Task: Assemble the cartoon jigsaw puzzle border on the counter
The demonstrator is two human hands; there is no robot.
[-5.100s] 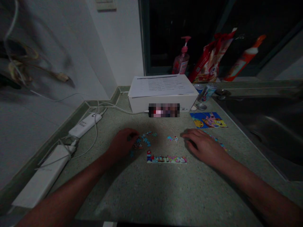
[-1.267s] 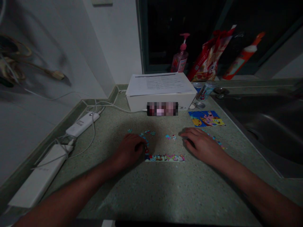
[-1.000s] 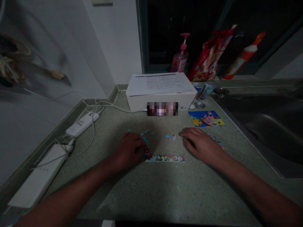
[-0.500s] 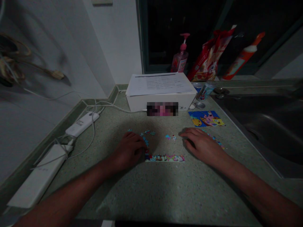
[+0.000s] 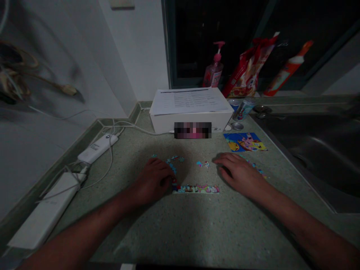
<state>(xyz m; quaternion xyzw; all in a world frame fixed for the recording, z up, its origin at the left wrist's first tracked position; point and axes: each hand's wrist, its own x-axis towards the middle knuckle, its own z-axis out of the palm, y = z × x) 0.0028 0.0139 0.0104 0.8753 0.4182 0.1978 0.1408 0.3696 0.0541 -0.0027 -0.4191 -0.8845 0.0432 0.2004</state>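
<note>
A strip of joined jigsaw puzzle pieces [image 5: 197,188] lies on the counter, with a short column of pieces [image 5: 172,167] rising from its left end. My left hand [image 5: 155,178] is curled at that left corner, thumb and forefinger closed against the pieces; its fingertips are partly hidden, so what they pinch is unclear. Flat on the counter rests my right hand [image 5: 234,168], fingers stretched out and holding nothing. Two loose puzzle pieces [image 5: 203,164] lie just left of its fingertips. Several more pieces [image 5: 254,165] lie partly hidden behind it, and a few loose ones [image 5: 176,158] beyond my left hand.
A white box [image 5: 191,112] with a printed sheet stands at the back. A colourful cartoon picture card [image 5: 245,142] lies before cans [image 5: 244,108]. The sink [image 5: 317,150] is at right; white power adapters [image 5: 47,210] and cables are at left. A pump bottle [image 5: 213,73] stands by the window.
Both hands stay almost exactly where they were, and the puzzle pieces look the same. The whole view has shifted very slightly.
</note>
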